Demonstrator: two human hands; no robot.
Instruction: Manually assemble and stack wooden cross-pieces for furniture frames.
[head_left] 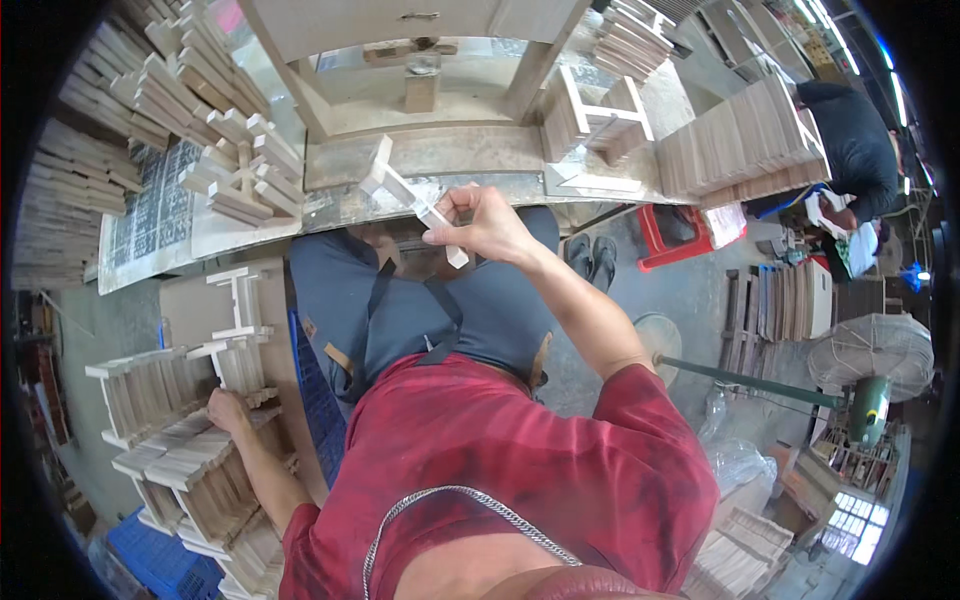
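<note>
My right hand [487,228] is raised in front of me and grips a small pale wooden frame piece [405,190], a T-shaped assembly of thin slats, just above the near edge of the workbench [440,150]. My left hand [227,410] reaches down to my left and rests on a stack of similar slatted wooden frames [175,440] beside my seat. Whether its fingers close around a piece is hidden. My lap in blue trousers and a red shirt fill the middle.
Several loose wooden pieces [235,170] lie heaped on the bench's left side. More stacked slats [740,150] stand at the right, where another person [850,140] in dark clothes sits. A red stool [670,235], sandals, a green-poled fan [870,400] and a blue crate [160,555] surround me.
</note>
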